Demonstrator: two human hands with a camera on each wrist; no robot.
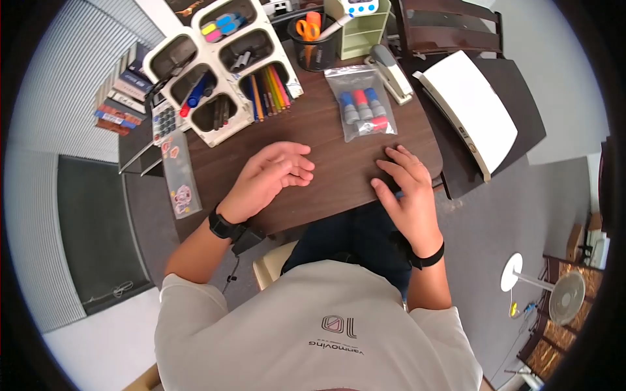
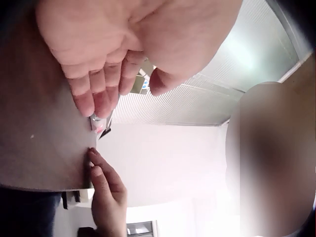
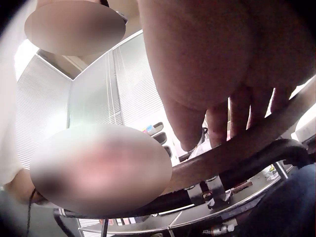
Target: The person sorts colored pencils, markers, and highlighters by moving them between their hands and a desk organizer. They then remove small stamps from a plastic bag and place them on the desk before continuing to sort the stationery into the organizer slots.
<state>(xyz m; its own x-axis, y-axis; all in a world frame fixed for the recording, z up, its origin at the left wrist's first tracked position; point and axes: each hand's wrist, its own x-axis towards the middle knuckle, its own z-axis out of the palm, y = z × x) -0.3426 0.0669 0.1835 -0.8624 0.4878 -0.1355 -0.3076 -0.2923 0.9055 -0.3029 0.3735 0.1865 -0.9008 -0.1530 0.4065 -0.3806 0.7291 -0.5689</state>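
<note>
My left hand (image 1: 270, 176) is held over the brown desk (image 1: 339, 186) with its fingers relaxed and holds nothing. In the left wrist view its palm faces the camera, bare. At the desk's front right, the right hand (image 1: 407, 192) has its fingers spread loosely, fingertips close over the desktop and nothing in its grasp. Just beyond it lies a clear plastic bag (image 1: 353, 134) with several small grey containers with blue and red caps (image 1: 361, 104) inside. A grey and white stapler (image 1: 392, 75) sits beside the bag.
Farther back stand a white organizer (image 1: 207, 57) with pens and colored pencils, a black mesh cup (image 1: 315, 55) with orange scissors (image 1: 308, 30), and a green holder (image 1: 360, 43). A stickered case (image 1: 180, 174) lies at the left edge. Right of the desk is a white device (image 1: 473, 111).
</note>
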